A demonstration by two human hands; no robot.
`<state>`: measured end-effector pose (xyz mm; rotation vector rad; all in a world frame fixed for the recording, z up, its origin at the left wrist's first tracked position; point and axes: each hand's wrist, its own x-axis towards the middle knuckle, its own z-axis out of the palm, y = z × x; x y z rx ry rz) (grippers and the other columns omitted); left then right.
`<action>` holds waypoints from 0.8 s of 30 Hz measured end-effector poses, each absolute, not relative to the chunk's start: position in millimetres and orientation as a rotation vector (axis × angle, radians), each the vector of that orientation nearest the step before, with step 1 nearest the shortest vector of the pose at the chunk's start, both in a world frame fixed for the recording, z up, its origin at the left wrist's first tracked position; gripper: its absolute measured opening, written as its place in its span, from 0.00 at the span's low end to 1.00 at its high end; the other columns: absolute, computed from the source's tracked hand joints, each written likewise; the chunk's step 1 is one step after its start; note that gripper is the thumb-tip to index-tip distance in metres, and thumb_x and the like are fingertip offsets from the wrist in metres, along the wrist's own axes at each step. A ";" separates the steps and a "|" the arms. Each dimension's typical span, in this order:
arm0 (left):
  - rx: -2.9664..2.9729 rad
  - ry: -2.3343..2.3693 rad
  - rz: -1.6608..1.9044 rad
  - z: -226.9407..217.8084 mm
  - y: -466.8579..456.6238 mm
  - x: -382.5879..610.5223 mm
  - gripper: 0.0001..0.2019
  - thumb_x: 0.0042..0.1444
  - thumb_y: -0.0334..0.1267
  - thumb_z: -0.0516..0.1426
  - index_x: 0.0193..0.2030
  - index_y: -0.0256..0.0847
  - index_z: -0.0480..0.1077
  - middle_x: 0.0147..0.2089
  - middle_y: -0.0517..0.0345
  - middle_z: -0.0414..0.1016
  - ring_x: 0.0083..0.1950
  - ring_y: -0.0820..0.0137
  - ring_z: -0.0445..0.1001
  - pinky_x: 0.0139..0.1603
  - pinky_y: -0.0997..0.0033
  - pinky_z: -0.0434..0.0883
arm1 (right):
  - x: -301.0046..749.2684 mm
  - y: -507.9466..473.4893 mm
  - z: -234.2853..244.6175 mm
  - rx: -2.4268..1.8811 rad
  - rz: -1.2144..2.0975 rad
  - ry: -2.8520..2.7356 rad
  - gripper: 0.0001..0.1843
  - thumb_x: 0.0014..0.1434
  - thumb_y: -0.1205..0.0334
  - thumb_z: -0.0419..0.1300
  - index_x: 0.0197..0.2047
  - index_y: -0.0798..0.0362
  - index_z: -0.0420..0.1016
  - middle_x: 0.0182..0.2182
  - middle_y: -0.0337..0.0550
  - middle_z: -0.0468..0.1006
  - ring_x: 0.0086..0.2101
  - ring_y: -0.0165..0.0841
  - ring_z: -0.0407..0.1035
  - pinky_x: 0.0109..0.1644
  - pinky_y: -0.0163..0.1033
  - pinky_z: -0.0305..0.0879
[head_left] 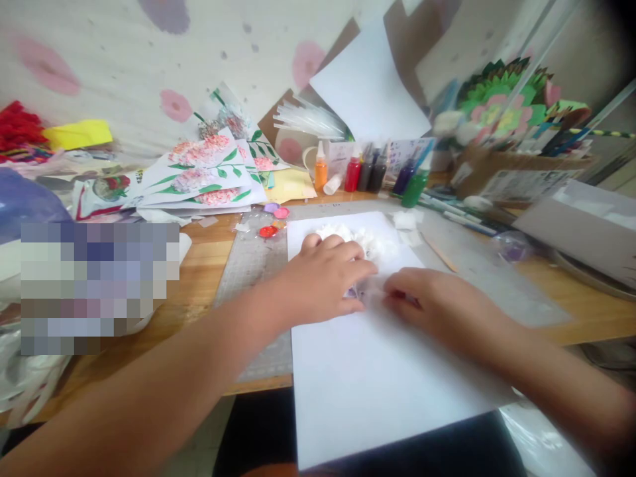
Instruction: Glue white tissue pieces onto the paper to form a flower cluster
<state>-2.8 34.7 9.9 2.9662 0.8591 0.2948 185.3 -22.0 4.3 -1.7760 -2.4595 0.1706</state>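
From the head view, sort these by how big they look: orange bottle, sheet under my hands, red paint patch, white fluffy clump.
1. Sheet
2. Fluffy clump, partly covered
3. Orange bottle
4. Red paint patch

Sheet of paper (pixel 368 384): plain white. Ruffled tuft (pixel 377 246): white. Small patch (pixel 352 291) below it: purple. Cutting mat (pixel 253 285): pale grey, fine grid lines. Table (pixel 199 265): honey-brown, wood grain. Paint dabs (pixel 268 232): red-orange, pink, lilac. Bottles (pixel 352 175): orange, red, near-black, dark blue, green. Flower pictures (pixel 199 175): pink and coral blossoms, green leaves, white ground. Wall (pixel 109 66): off-white, pink and greyish-purple blotches. Packet (pixel 79 135): bright yellow. Fluffy bundle (pixel 20 129): red. Stick (pixel 440 254): light tan.
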 end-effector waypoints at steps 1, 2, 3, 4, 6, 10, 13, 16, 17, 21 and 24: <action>2.975 0.853 0.289 7.6 33.7 -0.7 0.18 0.49 0.47 0.57 0.47 0.49 0.65 0.50 0.56 0.64 0.50 0.58 0.59 0.48 0.55 0.52 | 188.0 -21.5 4.1 -1.752 0.149 -2.478 0.10 0.55 0.63 0.49 0.29 0.50 0.71 0.26 0.38 0.73 0.26 0.28 0.64 0.27 0.33 0.53; 2.985 0.858 0.294 5.7 32.6 1.4 0.19 0.50 0.47 0.56 0.48 0.49 0.64 0.51 0.56 0.63 0.51 0.58 0.58 0.47 0.55 0.52 | 190.6 -21.1 3.9 -1.719 0.128 -2.500 0.11 0.55 0.64 0.49 0.30 0.50 0.72 0.27 0.39 0.73 0.28 0.29 0.65 0.29 0.34 0.55; 2.999 0.872 0.307 4.0 31.5 3.4 0.18 0.51 0.47 0.55 0.48 0.49 0.64 0.52 0.56 0.63 0.51 0.58 0.58 0.47 0.55 0.52 | 193.2 -20.9 3.8 -1.683 0.110 -2.524 0.11 0.56 0.65 0.49 0.32 0.49 0.72 0.29 0.39 0.73 0.29 0.30 0.65 0.31 0.35 0.57; 3.019 0.890 0.325 2.7 30.3 5.3 0.17 0.52 0.47 0.54 0.48 0.48 0.64 0.52 0.55 0.63 0.51 0.58 0.58 0.46 0.55 0.52 | 195.7 -20.8 3.7 -1.645 0.094 -2.546 0.11 0.56 0.66 0.49 0.33 0.49 0.72 0.30 0.39 0.73 0.30 0.30 0.65 0.33 0.35 0.58; 3.074 0.933 0.362 0.7 27.8 9.0 0.13 0.53 0.43 0.53 0.45 0.46 0.66 0.52 0.55 0.64 0.50 0.58 0.59 0.44 0.56 0.51 | 200.1 -21.1 3.5 -1.560 0.082 -2.601 0.10 0.56 0.66 0.49 0.35 0.48 0.72 0.31 0.39 0.73 0.32 0.31 0.65 0.35 0.37 0.59; 3.129 0.945 0.404 -0.9 24.8 14.2 0.05 0.53 0.36 0.52 0.33 0.42 0.69 0.45 0.56 0.69 0.46 0.60 0.61 0.40 0.58 0.51 | 204.6 -21.5 1.9 -1.387 0.046 -2.669 0.10 0.56 0.67 0.50 0.34 0.49 0.72 0.33 0.39 0.73 0.33 0.31 0.65 0.36 0.37 0.60; 3.039 0.978 0.452 -1.0 26.1 15.1 0.06 0.52 0.35 0.51 0.29 0.42 0.69 0.40 0.59 0.70 0.43 0.63 0.63 0.38 0.59 0.51 | 202.4 -20.3 -0.1 -1.355 0.035 -2.647 0.10 0.56 0.67 0.50 0.34 0.50 0.72 0.33 0.39 0.74 0.33 0.31 0.65 0.36 0.36 0.59; 2.967 1.047 0.508 -1.2 28.8 14.6 0.06 0.52 0.34 0.51 0.28 0.42 0.68 0.38 0.60 0.69 0.41 0.65 0.62 0.37 0.61 0.52 | 196.4 -17.1 -1.9 -1.423 0.080 -2.608 0.09 0.56 0.65 0.50 0.34 0.51 0.71 0.31 0.39 0.73 0.32 0.30 0.65 0.34 0.35 0.58; 2.971 1.058 0.519 -1.3 29.6 14.4 0.06 0.52 0.34 0.51 0.28 0.41 0.68 0.38 0.59 0.69 0.41 0.65 0.62 0.37 0.61 0.52 | 194.1 -15.7 -2.3 -1.457 0.097 -2.587 0.09 0.56 0.64 0.50 0.33 0.51 0.71 0.31 0.39 0.73 0.31 0.30 0.65 0.33 0.34 0.57; 3.021 1.043 0.503 0.2 32.8 12.8 0.06 0.51 0.33 0.51 0.27 0.40 0.68 0.36 0.58 0.68 0.40 0.64 0.62 0.38 0.61 0.53 | 186.9 -9.6 -2.5 -1.554 0.151 -2.506 0.08 0.54 0.64 0.51 0.31 0.51 0.71 0.28 0.38 0.72 0.28 0.28 0.63 0.29 0.33 0.53; 2.962 1.066 0.541 5.9 36.9 7.8 0.06 0.51 0.33 0.51 0.27 0.40 0.68 0.35 0.59 0.68 0.40 0.66 0.63 0.40 0.62 0.55 | 183.3 -7.1 -2.3 -1.596 0.189 -2.463 0.08 0.53 0.64 0.51 0.30 0.52 0.71 0.28 0.39 0.72 0.27 0.27 0.62 0.28 0.32 0.51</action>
